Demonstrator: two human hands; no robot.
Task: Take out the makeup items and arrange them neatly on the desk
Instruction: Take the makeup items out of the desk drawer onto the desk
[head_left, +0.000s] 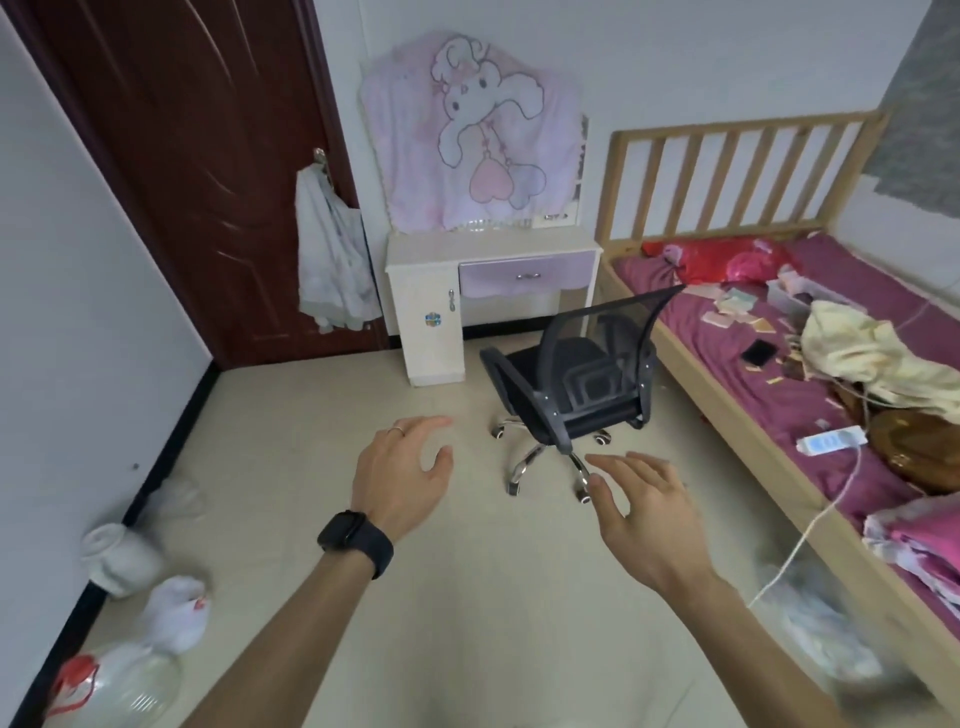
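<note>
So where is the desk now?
Head view, centre: the white desk stands at the far wall, between the brown door and the wooden bed, behind the black chair.

The desk (488, 245) stood against the far wall, with small clear items (480, 224), too blurred to name, at its back edge. The bed (727, 374) by the desk's right end held scattered cards (727, 312), a black phone (759, 352), a cream cloth (872, 358) and a white charger (831, 441). An office chair (582, 384) stood on the floor (467, 597).

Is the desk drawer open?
No, the purple drawer sits shut under the top of the white desk.
</note>
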